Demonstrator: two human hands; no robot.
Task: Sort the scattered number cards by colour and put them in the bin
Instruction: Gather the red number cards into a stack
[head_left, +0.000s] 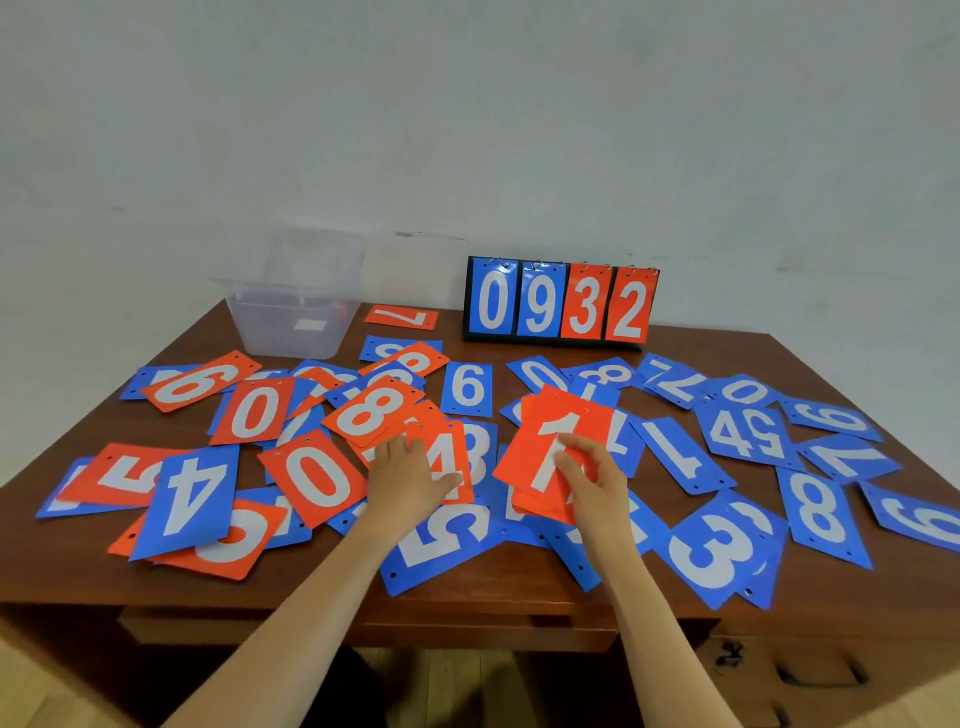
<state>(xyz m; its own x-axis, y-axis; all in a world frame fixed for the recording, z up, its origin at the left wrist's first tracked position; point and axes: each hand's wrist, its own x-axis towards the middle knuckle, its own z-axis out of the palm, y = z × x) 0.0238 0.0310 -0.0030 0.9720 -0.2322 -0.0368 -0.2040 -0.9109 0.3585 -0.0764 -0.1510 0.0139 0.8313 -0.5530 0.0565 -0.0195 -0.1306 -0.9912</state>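
Note:
Red and blue number cards lie scattered over a brown wooden table (519, 592). My right hand (592, 480) grips a small stack of red cards (545, 441) with a "1" on top, lifted slightly above the blue cards. My left hand (410, 475) rests flat, fingers spread, on a red "4" card (447, 457) just left of the stack. A red "8" card (371, 410) lies just beyond that hand. The clear plastic bin (291, 306) stands at the table's back left; something red shows faintly inside.
A flip scoreboard (561, 304) reading 0 9 3 2 stands at the back centre against the wall. A red "7" card (401, 317) lies between it and the bin. Blue cards cover the right half, such as a "3" (714, 558). Mixed cards lie left.

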